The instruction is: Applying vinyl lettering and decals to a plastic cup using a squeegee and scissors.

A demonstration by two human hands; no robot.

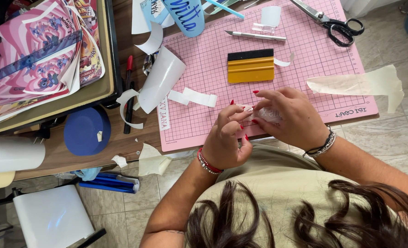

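My left hand (pixel 224 142) and right hand (pixel 289 117) pinch a small clear sticker piece (pixel 264 114) over the pink cutting mat (pixel 305 55), near the yellow squeegee (pixel 251 66).

A home craft corner. A pink cutting mat (pixel 305 50), scissors (pixel 332 20), a craft knife (pixel 254 35) and a yellow squeegee (pixel 251 68) cover the wooden table (pixel 75 154). Tiled floor (pixel 387 138) lies beneath.

Wooden table (pixel 84 154) carries pink cutting mat (pixel 305 55), blue disc (pixel 87 131), red pen (pixel 129 69).

You pinch a small clear film piece (pixel 267 114) between your fingertips (pixel 243 111). It looks crumpled, whitish, partly hidden behind them
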